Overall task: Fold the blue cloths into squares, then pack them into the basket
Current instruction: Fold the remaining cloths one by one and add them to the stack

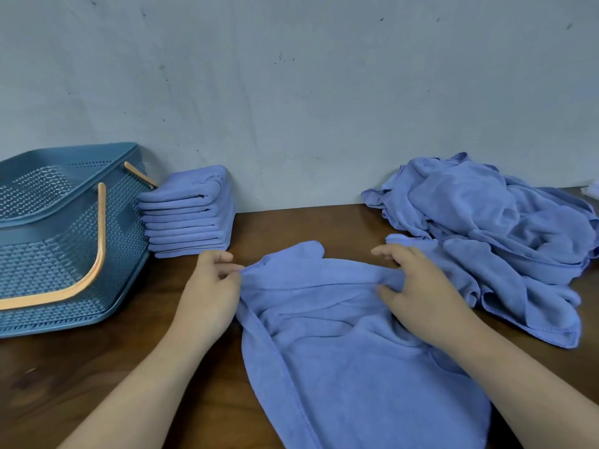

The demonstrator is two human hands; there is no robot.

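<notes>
Lower centre: blue cloth lies rumpled on the table. Left hand pinches its upper-left edge; right hand grips a fold. Basket at left, folded stack beside it.

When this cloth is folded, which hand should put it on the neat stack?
Probably the left hand: it pinches the cloth right beside the folded stack; the right hand is farther away.

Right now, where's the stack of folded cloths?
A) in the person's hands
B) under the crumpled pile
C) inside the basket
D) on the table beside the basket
D: the folded stack stands on the table right next to the basket, outside it.
</notes>
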